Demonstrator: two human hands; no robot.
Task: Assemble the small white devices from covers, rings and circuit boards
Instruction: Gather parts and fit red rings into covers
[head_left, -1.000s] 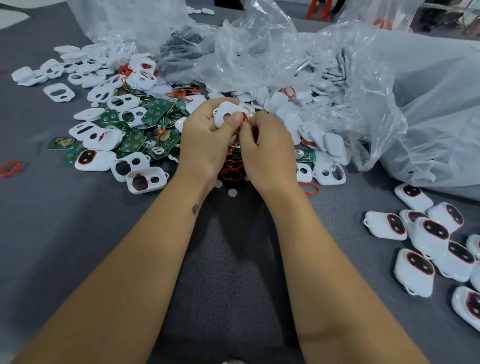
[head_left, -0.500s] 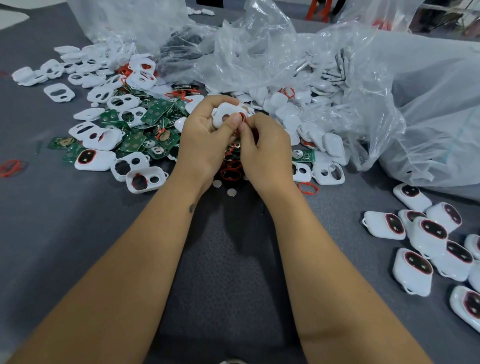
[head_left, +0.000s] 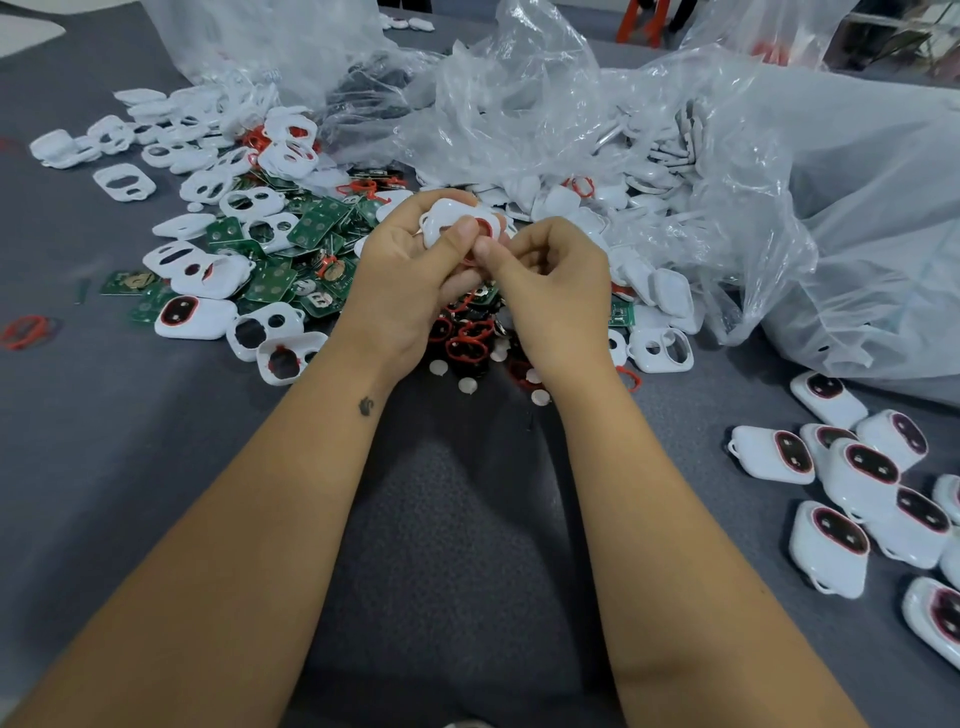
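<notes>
Hands have hardly moved in 1 second: left hand (head_left: 410, 270) still holds the white cover (head_left: 452, 221) above the parts pile while right hand (head_left: 550, 280) pinches the red ring (head_left: 485, 228) into it, so fitting goes on.

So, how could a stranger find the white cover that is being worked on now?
Start at the pile of green boards and white covers left of the plastic bags. At its right edge the left hand and right hand meet. The white cover is the only one held up in fingers, a red ring showing in it.
</notes>
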